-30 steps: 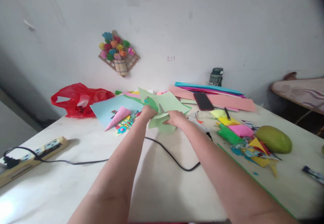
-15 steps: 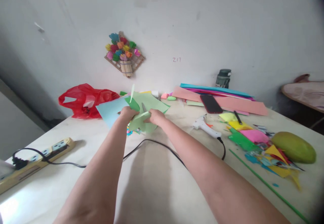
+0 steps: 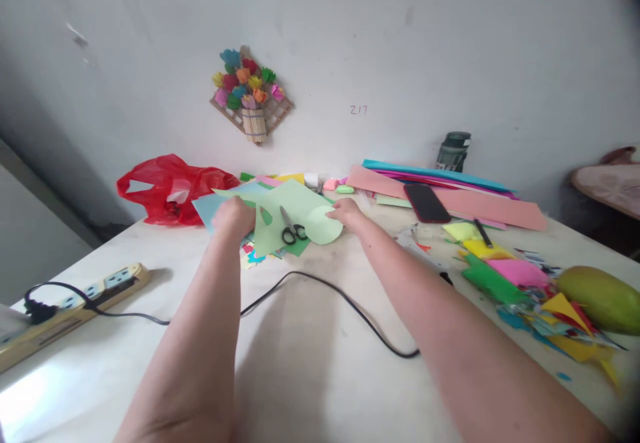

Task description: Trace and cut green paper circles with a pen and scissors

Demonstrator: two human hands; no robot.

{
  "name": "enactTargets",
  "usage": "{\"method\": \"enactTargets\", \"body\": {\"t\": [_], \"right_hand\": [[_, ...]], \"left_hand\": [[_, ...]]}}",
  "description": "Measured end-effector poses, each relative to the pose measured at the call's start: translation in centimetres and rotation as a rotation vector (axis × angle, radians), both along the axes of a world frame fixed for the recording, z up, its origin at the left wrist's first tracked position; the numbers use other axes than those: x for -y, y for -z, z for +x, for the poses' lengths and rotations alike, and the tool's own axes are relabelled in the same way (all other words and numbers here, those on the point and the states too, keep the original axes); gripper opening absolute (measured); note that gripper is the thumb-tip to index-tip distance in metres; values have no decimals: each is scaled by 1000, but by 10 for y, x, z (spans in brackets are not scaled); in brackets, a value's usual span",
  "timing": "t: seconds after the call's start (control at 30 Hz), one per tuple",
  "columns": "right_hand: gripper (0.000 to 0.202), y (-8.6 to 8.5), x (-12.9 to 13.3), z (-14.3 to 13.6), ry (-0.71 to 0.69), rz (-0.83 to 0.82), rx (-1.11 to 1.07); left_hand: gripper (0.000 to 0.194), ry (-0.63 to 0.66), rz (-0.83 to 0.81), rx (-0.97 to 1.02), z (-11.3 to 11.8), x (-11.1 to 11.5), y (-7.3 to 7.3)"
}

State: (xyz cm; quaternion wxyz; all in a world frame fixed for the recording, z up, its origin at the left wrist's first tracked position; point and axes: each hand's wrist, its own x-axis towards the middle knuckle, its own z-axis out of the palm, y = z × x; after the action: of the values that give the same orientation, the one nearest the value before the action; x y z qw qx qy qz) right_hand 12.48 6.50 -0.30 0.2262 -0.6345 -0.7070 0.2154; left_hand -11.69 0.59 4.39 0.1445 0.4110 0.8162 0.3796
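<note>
Pale green paper circle point(image 3: 323, 227), just right of the scissors point(image 3: 294, 233), pinched at its edge in the right hand point(image 3: 349, 213): best held lightly against creasing, with the left hand point(image 3: 235, 215), left of the scissors, too blurred to tell its grip.

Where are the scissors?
Head view, left of centre: scissors on the pale-green sheet, just left of the paper disc at the right hand.

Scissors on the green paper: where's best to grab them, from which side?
I'd take the scissors by their black handle loops, from the near side: those loops lie at the near end, while the blades point away across the green paper.
</note>
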Motion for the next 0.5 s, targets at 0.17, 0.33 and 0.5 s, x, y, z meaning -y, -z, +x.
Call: {"method": "enactTargets", "body": {"t": [0.17, 0.33, 0.5], "right_hand": [[32, -5, 4, 22, -4, -113, 261], [36, -12, 21, 16, 55, 57, 526], [32, -26, 45, -18, -156, 276, 492]], "left_hand": [[24, -76, 222, -366, 21, 14, -27], [13, 1, 336, -448, 52, 16, -25], [8, 136, 242, -272, 60, 3, 6]]}}
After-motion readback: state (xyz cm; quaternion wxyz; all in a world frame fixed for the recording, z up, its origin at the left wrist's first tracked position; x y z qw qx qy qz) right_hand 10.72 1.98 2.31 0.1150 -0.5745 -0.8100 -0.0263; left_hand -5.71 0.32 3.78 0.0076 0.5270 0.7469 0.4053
